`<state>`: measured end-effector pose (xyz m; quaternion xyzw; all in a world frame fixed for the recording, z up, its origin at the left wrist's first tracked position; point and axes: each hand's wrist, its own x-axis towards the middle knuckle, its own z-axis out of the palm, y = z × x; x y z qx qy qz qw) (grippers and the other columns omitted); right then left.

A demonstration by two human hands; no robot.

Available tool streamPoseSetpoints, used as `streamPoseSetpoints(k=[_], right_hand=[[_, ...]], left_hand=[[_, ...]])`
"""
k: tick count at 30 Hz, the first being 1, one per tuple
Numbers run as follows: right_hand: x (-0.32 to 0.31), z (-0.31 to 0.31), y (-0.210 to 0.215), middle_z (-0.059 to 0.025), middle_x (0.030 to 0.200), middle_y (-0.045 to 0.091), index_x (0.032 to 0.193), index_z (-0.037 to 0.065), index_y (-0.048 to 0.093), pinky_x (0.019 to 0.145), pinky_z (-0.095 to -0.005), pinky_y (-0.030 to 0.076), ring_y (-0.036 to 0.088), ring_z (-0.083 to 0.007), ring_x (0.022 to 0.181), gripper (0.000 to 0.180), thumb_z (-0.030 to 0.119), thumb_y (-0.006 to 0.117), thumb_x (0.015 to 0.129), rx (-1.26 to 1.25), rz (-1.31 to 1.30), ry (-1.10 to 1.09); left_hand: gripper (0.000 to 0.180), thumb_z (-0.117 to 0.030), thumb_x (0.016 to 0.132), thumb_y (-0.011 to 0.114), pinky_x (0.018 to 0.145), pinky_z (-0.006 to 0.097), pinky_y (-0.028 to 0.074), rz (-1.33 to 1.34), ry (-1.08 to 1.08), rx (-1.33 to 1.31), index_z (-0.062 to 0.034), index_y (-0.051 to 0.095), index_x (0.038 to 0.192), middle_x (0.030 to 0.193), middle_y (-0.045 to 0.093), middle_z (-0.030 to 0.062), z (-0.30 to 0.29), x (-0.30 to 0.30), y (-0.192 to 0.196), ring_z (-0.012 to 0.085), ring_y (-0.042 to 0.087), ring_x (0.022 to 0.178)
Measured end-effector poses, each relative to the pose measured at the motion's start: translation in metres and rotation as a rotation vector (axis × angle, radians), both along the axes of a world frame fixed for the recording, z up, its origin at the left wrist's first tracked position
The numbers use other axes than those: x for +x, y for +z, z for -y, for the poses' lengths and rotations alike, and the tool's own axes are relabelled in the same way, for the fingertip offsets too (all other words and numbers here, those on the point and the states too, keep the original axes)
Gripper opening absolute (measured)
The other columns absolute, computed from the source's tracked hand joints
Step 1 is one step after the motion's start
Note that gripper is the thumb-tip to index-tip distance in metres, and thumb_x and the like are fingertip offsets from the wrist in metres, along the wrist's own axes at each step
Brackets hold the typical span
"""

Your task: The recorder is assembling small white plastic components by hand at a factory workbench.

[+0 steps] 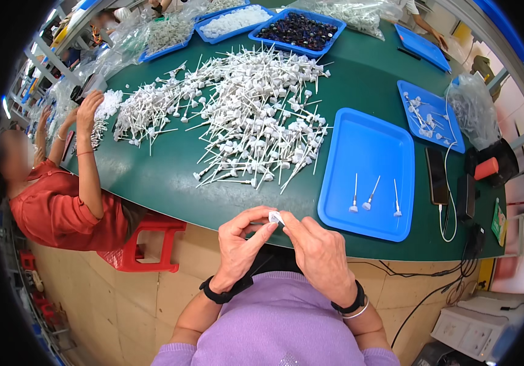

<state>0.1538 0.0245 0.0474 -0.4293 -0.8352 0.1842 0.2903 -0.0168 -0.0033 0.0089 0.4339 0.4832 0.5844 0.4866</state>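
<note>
Close to the table's front edge, my left hand [237, 239] pinches a small white cap [275, 216] between thumb and fingers. My right hand [320, 247] grips the same piece from the other side, its fingertips covering part of it. Whether a thin stem is attached to this cap I cannot tell. Just right of my hands lies a blue tray [362, 143] with three white caps on thin stems [367, 205] in its lower half. A large heap of similar white stemmed caps [262, 116] spreads over the table beyond my hands.
Green table [170, 183]; at its back, a blue tray of dark small parts [298, 30] and one of white pieces [234, 23]. To the right: another blue tray [426, 116], a phone [437, 177] with a white cable. A co-worker in red [73, 207] sits left, near a red stool [152, 244].
</note>
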Motion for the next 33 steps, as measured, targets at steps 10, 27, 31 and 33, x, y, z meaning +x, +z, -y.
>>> streamPoseSetpoints(k=[10, 27, 31, 33], right_hand=[[0.0004, -0.0015, -0.0003, -0.0095, 0.073, 0.054, 0.121, 0.011, 0.061, 0.047, -0.0413, 0.047, 0.060, -0.0307, 0.054, 0.028, 0.011, 0.064, 0.094, -0.014, 0.002, 0.012], [0.0010, -0.0063, -0.0020, -0.0115, 0.071, 0.055, 0.116, 0.009, 0.062, 0.049, -0.0428, 0.046, 0.061, -0.0327, 0.058, 0.022, 0.013, 0.063, 0.095, -0.077, -0.086, 0.047], [0.0017, -0.0070, -0.0041, -0.0117, 0.071, 0.055, 0.116, 0.009, 0.061, 0.050, -0.0429, 0.045, 0.061, -0.0328, 0.059, 0.021, 0.013, 0.063, 0.095, -0.073, -0.095, 0.054], [0.0021, -0.0074, -0.0043, -0.0117, 0.071, 0.055, 0.115, 0.009, 0.061, 0.050, -0.0430, 0.045, 0.061, -0.0329, 0.059, 0.020, 0.013, 0.063, 0.095, -0.071, -0.095, 0.055]], left_hand=[[0.021, 0.005, 0.089, 0.069, 0.081, 0.026, 0.057, -0.107, 0.016, 0.039, 0.0015, 0.072, 0.110, 0.114, 0.070, 0.0130, -0.0013, -0.0014, 0.0004, 0.0153, 0.068, 0.097], [0.024, 0.007, 0.086, 0.071, 0.072, 0.021, 0.048, -0.307, 0.035, 0.090, 0.0007, 0.073, 0.110, 0.103, 0.063, 0.0059, -0.0015, -0.0071, -0.0025, 0.0088, 0.061, 0.082], [0.023, 0.006, 0.087, 0.071, 0.075, 0.022, 0.051, -0.366, 0.033, 0.043, 0.0012, 0.072, 0.110, 0.098, 0.070, 0.0067, -0.0012, -0.0059, 0.0036, 0.0098, 0.065, 0.083], [0.022, 0.005, 0.088, 0.070, 0.079, 0.022, 0.052, -0.378, 0.051, 0.009, 0.0018, 0.072, 0.110, 0.098, 0.073, 0.0073, 0.0004, -0.0040, 0.0046, 0.0108, 0.068, 0.087]])
